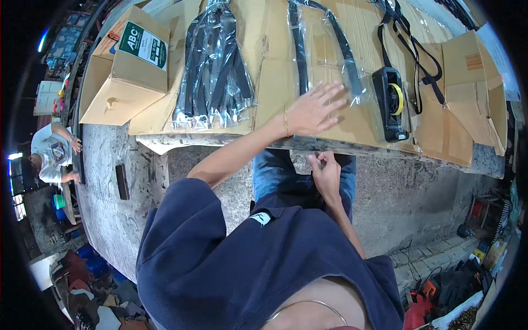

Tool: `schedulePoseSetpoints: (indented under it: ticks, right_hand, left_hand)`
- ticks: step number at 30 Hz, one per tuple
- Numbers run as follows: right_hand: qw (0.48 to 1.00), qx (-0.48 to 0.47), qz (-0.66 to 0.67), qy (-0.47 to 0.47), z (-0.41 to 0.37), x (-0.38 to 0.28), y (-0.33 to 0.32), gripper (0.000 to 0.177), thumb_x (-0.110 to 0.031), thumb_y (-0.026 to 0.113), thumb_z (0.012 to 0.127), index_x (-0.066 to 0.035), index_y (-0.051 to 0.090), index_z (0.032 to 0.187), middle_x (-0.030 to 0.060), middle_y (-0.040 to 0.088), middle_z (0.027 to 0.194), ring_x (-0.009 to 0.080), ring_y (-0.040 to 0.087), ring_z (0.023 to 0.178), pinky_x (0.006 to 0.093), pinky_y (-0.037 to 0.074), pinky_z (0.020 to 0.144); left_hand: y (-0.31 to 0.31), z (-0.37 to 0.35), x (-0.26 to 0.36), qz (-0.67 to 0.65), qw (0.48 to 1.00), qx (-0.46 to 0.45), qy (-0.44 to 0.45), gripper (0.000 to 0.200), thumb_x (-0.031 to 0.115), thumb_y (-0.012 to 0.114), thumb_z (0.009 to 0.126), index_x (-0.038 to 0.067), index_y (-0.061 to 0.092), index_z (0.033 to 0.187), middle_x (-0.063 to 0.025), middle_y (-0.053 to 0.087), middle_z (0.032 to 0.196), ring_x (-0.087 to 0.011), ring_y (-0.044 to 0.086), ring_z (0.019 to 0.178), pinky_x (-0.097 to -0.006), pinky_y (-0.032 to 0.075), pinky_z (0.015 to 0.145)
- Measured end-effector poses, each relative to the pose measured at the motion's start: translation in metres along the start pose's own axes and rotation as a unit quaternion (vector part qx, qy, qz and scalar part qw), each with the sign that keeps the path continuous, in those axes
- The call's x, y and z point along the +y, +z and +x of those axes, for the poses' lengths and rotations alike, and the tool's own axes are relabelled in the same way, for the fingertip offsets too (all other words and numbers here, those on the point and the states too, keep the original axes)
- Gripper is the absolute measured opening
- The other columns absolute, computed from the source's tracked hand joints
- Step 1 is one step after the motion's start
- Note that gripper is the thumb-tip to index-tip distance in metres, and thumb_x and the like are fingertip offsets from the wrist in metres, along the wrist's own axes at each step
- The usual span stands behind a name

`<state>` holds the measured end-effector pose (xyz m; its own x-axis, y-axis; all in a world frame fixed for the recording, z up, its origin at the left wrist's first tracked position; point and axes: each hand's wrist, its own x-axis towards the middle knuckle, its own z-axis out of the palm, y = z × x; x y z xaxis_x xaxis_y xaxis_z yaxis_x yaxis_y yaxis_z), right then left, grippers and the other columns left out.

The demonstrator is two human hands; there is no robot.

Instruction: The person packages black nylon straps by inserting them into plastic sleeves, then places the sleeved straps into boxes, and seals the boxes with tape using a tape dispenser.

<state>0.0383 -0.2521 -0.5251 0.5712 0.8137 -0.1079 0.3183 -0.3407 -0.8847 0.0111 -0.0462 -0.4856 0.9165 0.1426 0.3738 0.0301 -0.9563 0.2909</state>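
Note:
My left hand (316, 107) lies palm down with fingers spread on the cardboard-covered table (272, 71), by the lower end of a clear plastic bag with black straps (298, 49). Its fingertips are near the bag's film. My right hand (326, 179) is at the table's front edge, with thumb and fingers pinched together; anything between them is too small to tell. To the left lies a clear bag packed with black straps (214, 66). A black tape dispenser (389, 104) with a yellow-rimmed roll stands to the right of my left hand.
Loose black straps (415, 49) lie at the back right. An open cardboard box (140, 71) with a green label stands left, another open box (473, 82) right. A dark oblong object (122, 181) is at lower left. Another person (52, 154) is at far left.

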Motion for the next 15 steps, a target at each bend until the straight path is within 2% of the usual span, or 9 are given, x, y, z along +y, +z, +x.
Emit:
schedulePoseSetpoints:
  ticks: [1,3,4,6,7,10,11,13,15]
  right_hand:
    - [1.0,0.001,0.001,-0.002,0.0,0.003,0.002,0.031,-0.026,0.065,0.086,0.0,0.047,0.087,0.0253,0.064,0.09,0.0401,0.063,0.082,0.0423,0.049,0.074]
    - [0.996,0.002,0.08,0.037,-0.001,0.009,0.004,0.025,-0.016,0.066,0.086,-0.001,0.046,0.085,0.0209,0.067,0.093,0.0271,0.065,0.083,0.0356,0.05,0.076]
    - [0.996,0.003,0.079,0.038,-0.003,0.018,0.008,0.025,-0.016,0.066,0.086,-0.001,0.046,0.085,0.0209,0.067,0.093,0.0271,0.065,0.083,0.0356,0.05,0.076]
    - [0.965,0.007,0.25,0.079,-0.001,0.026,0.015,0.022,-0.007,0.066,0.084,-0.002,0.045,0.084,0.0132,0.067,0.093,0.0141,0.06,0.084,0.029,0.049,0.076]
    - [0.966,-0.005,0.24,0.093,-0.001,0.026,0.014,0.022,-0.003,0.066,0.083,-0.003,0.044,0.083,0.0094,0.067,0.093,0.0097,0.058,0.083,0.0254,0.049,0.075]
    - [0.968,-0.027,0.242,0.065,-0.002,0.021,0.014,0.022,-0.004,0.066,0.083,-0.002,0.045,0.081,0.0078,0.066,0.087,0.0096,0.057,0.076,0.0248,0.048,0.071]
    - [0.968,-0.026,0.242,0.067,-0.003,0.021,0.011,0.022,-0.004,0.066,0.083,-0.002,0.045,0.081,0.0078,0.066,0.087,0.0096,0.057,0.076,0.0248,0.048,0.071]
    - [0.985,-0.054,0.152,0.068,-0.003,0.018,0.005,0.018,-0.004,0.066,0.084,0.0,0.048,0.082,0.0069,0.064,0.081,0.0096,0.057,0.071,0.0252,0.048,0.068]
    - [0.99,-0.012,0.127,0.053,-0.006,0.001,-0.002,0.016,-0.005,0.066,0.084,0.0,0.05,0.083,0.007,0.063,0.078,0.0099,0.056,0.068,0.026,0.048,0.067]
  left_hand:
    - [0.006,-0.006,0.002,0.021,1.0,-0.013,0.014,0.055,0.045,0.047,0.091,0.007,0.047,0.132,-0.0194,0.034,0.144,-0.033,0.028,0.137,-0.0531,0.019,0.111]
    - [0.014,-0.015,-0.001,0.041,0.999,-0.015,0.01,0.054,0.044,0.046,0.092,0.007,0.047,0.132,-0.0195,0.034,0.144,-0.033,0.028,0.137,-0.0534,0.02,0.111]
    - [0.014,-0.017,0.0,0.057,0.998,-0.018,0.007,0.054,0.044,0.046,0.092,0.008,0.046,0.132,-0.0195,0.034,0.144,-0.033,0.028,0.137,-0.0536,0.02,0.111]
    - [0.012,-0.016,0.001,0.035,0.999,-0.017,0.008,0.054,0.043,0.046,0.092,0.007,0.045,0.133,-0.0193,0.034,0.144,-0.0333,0.027,0.137,-0.0547,0.02,0.111]
    - [0.008,-0.017,0.003,0.014,1.0,-0.018,0.006,0.054,0.042,0.047,0.092,0.007,0.045,0.133,-0.0191,0.035,0.144,-0.0337,0.026,0.138,-0.0557,0.019,0.111]
    - [-0.016,-0.019,0.006,-0.122,0.987,0.091,-0.054,0.046,0.032,0.052,0.091,0.004,0.049,0.128,-0.0196,0.04,0.139,-0.0344,0.035,0.133,-0.0513,0.028,0.108]
    - [-0.026,-0.025,0.009,-0.124,0.987,0.089,-0.054,0.046,0.032,0.052,0.091,0.004,0.049,0.128,-0.0196,0.04,0.139,-0.0344,0.035,0.133,-0.0513,0.028,0.108]
    - [-0.049,-0.046,0.018,-0.201,0.956,0.142,-0.16,0.033,0.017,0.058,0.088,0.001,0.056,0.117,-0.0174,0.054,0.125,-0.0329,0.051,0.117,-0.0405,0.04,0.099]
    - [-0.048,-0.079,0.031,-0.122,0.946,0.167,-0.248,0.021,0.006,0.059,0.085,0.0,0.062,0.105,-0.0148,0.064,0.103,-0.0287,0.062,0.096,-0.033,0.048,0.085]
